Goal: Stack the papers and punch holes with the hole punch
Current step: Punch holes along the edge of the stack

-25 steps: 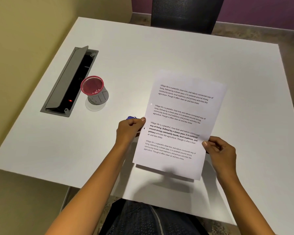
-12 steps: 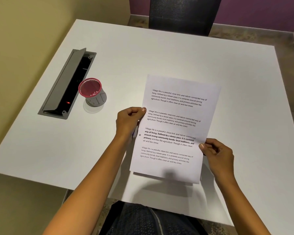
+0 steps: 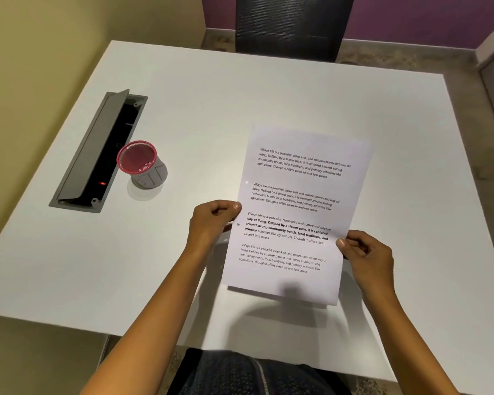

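Observation:
A stack of white printed papers point(image 3: 294, 212) is held tilted above the white table point(image 3: 240, 104), its lower edge lifted and casting a shadow. Two punched holes show along its left margin. My left hand point(image 3: 211, 220) pinches the left edge near the lower hole. My right hand point(image 3: 365, 252) grips the right edge lower down. The hole punch is not visible; it was glimpsed as a blue object behind my left hand earlier and is hidden now.
A red mesh cup point(image 3: 141, 163) stands left of the papers, next to an open grey cable box point(image 3: 97, 152) sunk into the table. A black chair point(image 3: 291, 24) stands at the far edge. A yellow wall runs along the left.
The papers shifted slightly left and turned more upright in my hands. The blue object seen behind my left hand a second ago is now covered.

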`<state>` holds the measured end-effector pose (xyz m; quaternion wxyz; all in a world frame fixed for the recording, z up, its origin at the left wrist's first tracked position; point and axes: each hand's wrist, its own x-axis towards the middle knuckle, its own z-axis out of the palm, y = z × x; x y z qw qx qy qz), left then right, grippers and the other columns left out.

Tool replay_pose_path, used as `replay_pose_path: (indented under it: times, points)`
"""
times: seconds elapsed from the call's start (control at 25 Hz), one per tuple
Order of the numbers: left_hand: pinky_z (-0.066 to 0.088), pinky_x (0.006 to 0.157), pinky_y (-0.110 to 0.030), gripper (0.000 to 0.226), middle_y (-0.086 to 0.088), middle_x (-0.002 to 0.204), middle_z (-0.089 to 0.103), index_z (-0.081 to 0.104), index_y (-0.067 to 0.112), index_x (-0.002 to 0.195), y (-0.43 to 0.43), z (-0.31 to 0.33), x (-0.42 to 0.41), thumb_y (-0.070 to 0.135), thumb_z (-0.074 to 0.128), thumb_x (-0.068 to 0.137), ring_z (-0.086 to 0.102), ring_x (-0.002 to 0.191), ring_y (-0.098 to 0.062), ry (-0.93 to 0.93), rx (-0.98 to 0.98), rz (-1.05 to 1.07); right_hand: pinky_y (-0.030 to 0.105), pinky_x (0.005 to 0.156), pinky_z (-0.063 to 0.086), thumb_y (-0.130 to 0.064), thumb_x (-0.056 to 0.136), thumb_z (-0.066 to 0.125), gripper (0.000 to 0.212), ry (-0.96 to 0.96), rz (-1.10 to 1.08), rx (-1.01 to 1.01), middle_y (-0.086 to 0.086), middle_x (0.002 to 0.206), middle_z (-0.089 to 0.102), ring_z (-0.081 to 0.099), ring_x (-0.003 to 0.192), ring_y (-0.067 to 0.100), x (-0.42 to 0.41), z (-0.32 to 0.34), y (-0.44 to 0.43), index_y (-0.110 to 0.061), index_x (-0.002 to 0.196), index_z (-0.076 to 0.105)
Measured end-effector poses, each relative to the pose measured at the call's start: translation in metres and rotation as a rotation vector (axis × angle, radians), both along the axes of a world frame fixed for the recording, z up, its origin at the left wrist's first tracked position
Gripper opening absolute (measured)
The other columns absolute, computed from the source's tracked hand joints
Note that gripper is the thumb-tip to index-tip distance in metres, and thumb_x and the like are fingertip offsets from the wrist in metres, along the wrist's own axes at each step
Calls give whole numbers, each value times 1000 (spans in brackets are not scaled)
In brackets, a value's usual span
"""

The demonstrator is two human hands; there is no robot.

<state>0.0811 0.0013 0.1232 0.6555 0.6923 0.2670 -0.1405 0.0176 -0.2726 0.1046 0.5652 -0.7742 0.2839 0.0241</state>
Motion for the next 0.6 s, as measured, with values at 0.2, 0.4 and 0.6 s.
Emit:
replay_pose_path:
  times: [0.2,0.4,0.6]
  points:
    - [58,84,-39,20,-17,92,74,72,2,94,-16,-4,11,19,73,83,69,86,-28,-29,130,-98,32,85,54,-9,81,71,25,-1,-35,-44,-4,83,74,71,83,19,15,-2,-19,-34,78,69]
    - [55,84,-35,15,-3,77,74,74,12,85,-50,-13,42,26,76,79,67,76,-19,-49,211,-168,29,82,51,-9,81,71,20,-5,-124,-80,-1,83,73,69,80,19,43,-4,-51,-30,83,70]
    - [60,76,-30,11,-6,81,76,75,10,83,-105,-30,86,20,76,79,70,72,-16,-53,139,-223,13,72,42,-11,81,72,19,3,-270,-162,-9,77,68,63,72,4,84,-15,-97,-16,99,73]
